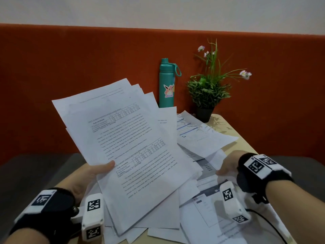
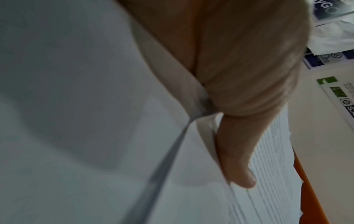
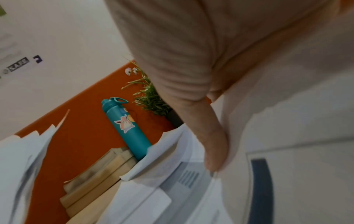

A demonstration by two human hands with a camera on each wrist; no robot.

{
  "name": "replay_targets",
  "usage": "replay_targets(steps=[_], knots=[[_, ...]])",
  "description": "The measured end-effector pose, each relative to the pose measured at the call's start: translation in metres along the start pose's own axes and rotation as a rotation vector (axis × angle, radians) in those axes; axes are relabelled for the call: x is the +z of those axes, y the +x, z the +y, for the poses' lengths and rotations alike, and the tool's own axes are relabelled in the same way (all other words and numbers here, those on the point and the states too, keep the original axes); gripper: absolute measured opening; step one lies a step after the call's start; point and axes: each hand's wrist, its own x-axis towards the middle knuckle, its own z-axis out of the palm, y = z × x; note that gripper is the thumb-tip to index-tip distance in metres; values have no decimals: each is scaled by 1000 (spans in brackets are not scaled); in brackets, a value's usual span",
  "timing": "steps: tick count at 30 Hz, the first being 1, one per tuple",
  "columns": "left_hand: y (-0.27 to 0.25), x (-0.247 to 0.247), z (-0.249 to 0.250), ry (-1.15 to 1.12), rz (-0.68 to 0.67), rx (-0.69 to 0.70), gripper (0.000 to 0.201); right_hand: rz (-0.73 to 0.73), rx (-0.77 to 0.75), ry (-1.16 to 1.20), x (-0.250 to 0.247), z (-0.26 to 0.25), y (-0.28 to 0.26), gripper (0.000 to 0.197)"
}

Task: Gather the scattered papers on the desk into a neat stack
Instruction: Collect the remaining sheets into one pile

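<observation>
My left hand (image 1: 98, 171) grips a fanned bundle of printed papers (image 1: 126, 138) by its lower left edge and holds it tilted up above the desk. The thumb (image 2: 237, 151) lies on top of the bundle (image 2: 76, 136), and the other fingers are hidden beneath. Several loose sheets (image 1: 202, 138) lie overlapping on the beige desk (image 1: 246, 147). At the right side of that pile my right hand (image 1: 226, 166) pinches the edge of one sheet (image 3: 287, 151), thumb (image 3: 214, 151) on top. Its other fingers are hidden under the paper.
A teal water bottle (image 1: 166, 83) and a potted plant (image 1: 209, 92) stand at the desk's far edge against an orange partition (image 1: 52, 67). More sheets (image 1: 219, 217) lie along the desk's near right side. A black cable (image 1: 270, 224) runs over them.
</observation>
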Motion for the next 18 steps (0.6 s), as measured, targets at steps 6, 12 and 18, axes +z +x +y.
replay_targets(steps=[6, 12, 18], knots=[[0, 2, -1, -2, 65, 23, 34, -65, 48, 247, -20, 17, 13, 33], [-1, 1, 0, 1, 60, 1, 38, -5, -16, 120, -21, 22, 2, 26], [1, 0, -3, -6, 105, -19, 46, 147, -38, 161, -17, 16, -13, 33]])
